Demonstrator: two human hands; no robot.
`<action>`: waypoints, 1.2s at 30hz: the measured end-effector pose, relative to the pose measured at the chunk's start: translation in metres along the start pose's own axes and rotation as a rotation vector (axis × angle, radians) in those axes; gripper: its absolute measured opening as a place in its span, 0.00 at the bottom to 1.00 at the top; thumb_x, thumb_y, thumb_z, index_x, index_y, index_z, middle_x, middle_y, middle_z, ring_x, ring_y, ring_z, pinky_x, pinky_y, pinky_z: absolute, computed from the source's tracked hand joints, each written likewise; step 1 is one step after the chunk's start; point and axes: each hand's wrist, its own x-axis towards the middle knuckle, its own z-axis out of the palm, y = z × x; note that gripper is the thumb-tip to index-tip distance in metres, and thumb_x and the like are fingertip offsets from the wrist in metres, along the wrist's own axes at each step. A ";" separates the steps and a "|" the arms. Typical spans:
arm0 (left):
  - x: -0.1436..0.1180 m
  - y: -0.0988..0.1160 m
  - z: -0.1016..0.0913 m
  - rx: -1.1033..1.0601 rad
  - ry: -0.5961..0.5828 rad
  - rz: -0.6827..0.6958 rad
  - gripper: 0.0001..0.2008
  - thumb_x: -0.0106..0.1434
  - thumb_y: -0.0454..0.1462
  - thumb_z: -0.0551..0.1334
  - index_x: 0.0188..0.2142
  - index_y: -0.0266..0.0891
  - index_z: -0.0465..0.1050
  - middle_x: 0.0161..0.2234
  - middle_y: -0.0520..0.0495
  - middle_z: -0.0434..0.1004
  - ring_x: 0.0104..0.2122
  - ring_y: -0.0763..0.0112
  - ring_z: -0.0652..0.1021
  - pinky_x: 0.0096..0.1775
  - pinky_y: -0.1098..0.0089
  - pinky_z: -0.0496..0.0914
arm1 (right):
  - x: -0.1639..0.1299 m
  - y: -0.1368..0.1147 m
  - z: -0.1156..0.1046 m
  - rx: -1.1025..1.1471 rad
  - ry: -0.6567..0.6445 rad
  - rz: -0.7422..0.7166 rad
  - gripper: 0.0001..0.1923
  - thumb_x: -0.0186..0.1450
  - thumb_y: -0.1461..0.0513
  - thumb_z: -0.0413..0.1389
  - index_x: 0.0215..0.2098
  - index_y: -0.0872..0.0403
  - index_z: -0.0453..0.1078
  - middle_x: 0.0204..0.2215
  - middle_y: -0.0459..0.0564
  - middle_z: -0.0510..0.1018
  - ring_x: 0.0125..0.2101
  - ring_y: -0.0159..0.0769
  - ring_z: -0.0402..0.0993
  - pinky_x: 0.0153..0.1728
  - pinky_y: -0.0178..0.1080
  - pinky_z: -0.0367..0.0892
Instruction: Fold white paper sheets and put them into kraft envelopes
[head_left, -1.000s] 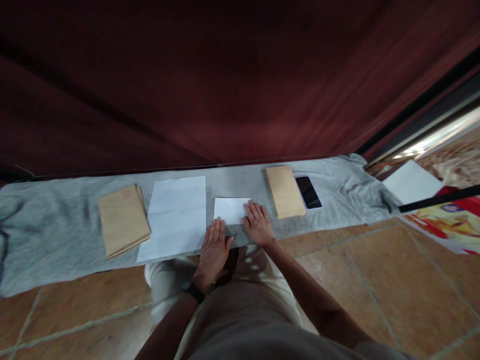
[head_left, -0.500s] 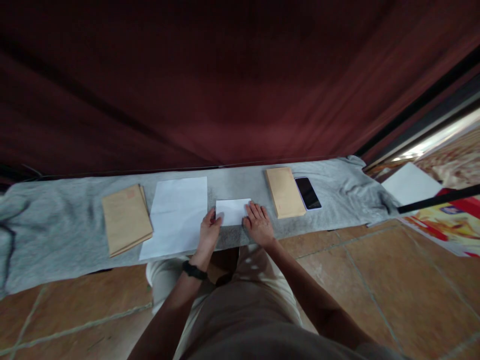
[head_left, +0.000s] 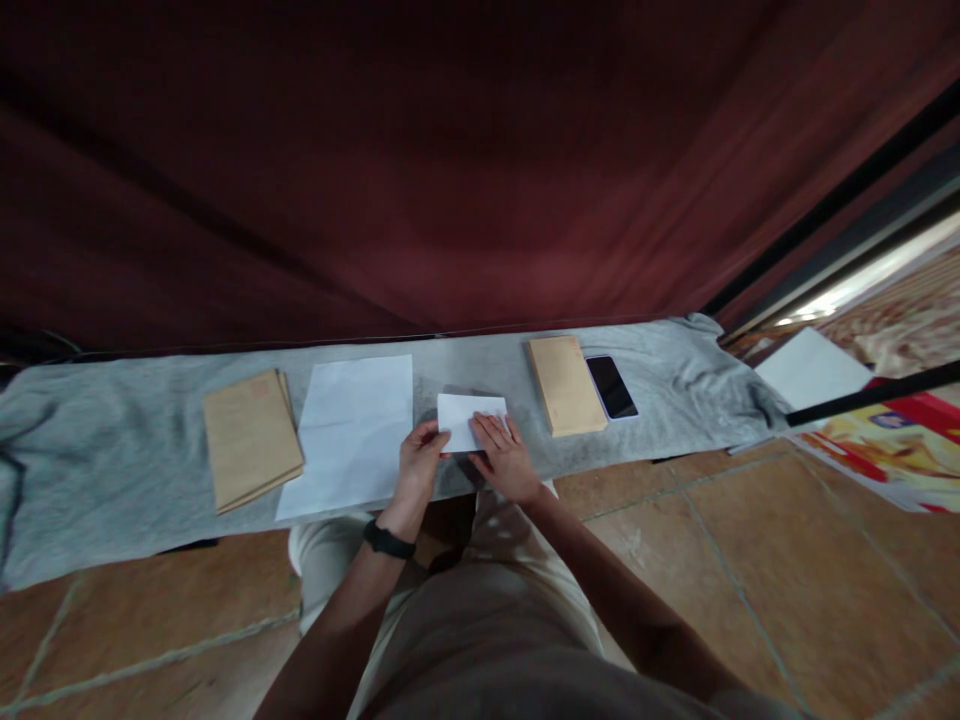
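In front of me a folded sheet of white paper [head_left: 459, 415] is lifted slightly off the grey cloth, a shadow along its far edge. My left hand [head_left: 422, 455] pinches its left near corner between thumb and fingers. Across its right half lies my right hand [head_left: 506, 460], fingers stretched out flat on the paper. Left of my hands are large white sheets [head_left: 356, 430], lying flat with a faint crease. Some of the paper's right side is hidden under my right fingers.
Brown envelopes [head_left: 251, 435] lie at the left, overlapping the white sheets. A thick stack of brown envelopes [head_left: 568, 385] and a phone [head_left: 612, 387] sit to the right. Grey cloth [head_left: 690, 385] covers the narrow bench against a dark red curtain [head_left: 465, 180].
My right hand has slid leftward from the folded paper's right edge onto its surface. The paper has tilted up a little from the cloth, with my left hand still gripping its corner.
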 end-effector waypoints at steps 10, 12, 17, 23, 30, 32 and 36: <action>-0.004 0.007 -0.007 -0.160 -0.030 0.041 0.26 0.57 0.50 0.66 0.50 0.40 0.72 0.46 0.42 0.79 0.39 0.67 0.80 0.37 0.68 0.76 | 0.020 -0.005 -0.022 0.350 0.075 0.153 0.25 0.72 0.65 0.46 0.66 0.50 0.65 0.60 0.50 0.75 0.60 0.39 0.71 0.63 0.45 0.65; -0.001 0.005 -0.008 -0.098 -0.032 0.093 0.28 0.58 0.49 0.66 0.55 0.40 0.71 0.53 0.40 0.76 0.46 0.65 0.80 0.42 0.68 0.76 | 0.022 -0.008 -0.022 0.621 0.137 0.286 0.20 0.74 0.59 0.46 0.60 0.48 0.71 0.53 0.48 0.81 0.53 0.40 0.77 0.55 0.45 0.72; -0.002 0.002 -0.001 -0.019 -0.175 0.083 0.26 0.53 0.48 0.70 0.49 0.38 0.76 0.45 0.42 0.81 0.42 0.64 0.80 0.43 0.66 0.74 | 0.029 -0.022 -0.011 1.306 0.192 0.571 0.23 0.70 0.43 0.51 0.48 0.49 0.76 0.36 0.48 0.85 0.36 0.40 0.82 0.39 0.42 0.78; 0.007 -0.003 -0.007 0.090 -0.242 0.084 0.16 0.47 0.46 0.72 0.32 0.38 0.78 0.28 0.49 0.80 0.27 0.68 0.76 0.31 0.70 0.70 | 0.023 -0.014 0.002 1.446 0.250 0.726 0.25 0.62 0.43 0.60 0.43 0.54 0.76 0.36 0.52 0.84 0.35 0.41 0.82 0.36 0.40 0.77; 0.054 0.004 -0.026 0.465 -0.401 0.135 0.11 0.46 0.42 0.70 0.28 0.40 0.78 0.24 0.51 0.77 0.25 0.65 0.75 0.28 0.70 0.66 | 0.003 0.024 0.018 0.927 0.363 0.734 0.22 0.69 0.54 0.48 0.56 0.56 0.70 0.46 0.58 0.81 0.45 0.44 0.80 0.44 0.46 0.77; 0.067 0.008 -0.025 0.595 -0.462 0.205 0.09 0.46 0.41 0.69 0.28 0.40 0.79 0.25 0.50 0.78 0.26 0.63 0.75 0.29 0.69 0.67 | -0.002 0.027 0.015 0.691 0.375 0.637 0.23 0.70 0.58 0.48 0.61 0.56 0.68 0.55 0.60 0.77 0.55 0.45 0.74 0.54 0.49 0.72; 0.087 0.017 -0.016 0.755 -0.553 0.300 0.07 0.47 0.39 0.67 0.28 0.41 0.79 0.26 0.49 0.78 0.27 0.62 0.76 0.32 0.67 0.70 | -0.009 0.024 0.011 0.229 0.203 0.280 0.24 0.71 0.64 0.47 0.64 0.54 0.67 0.63 0.57 0.70 0.63 0.41 0.65 0.64 0.47 0.63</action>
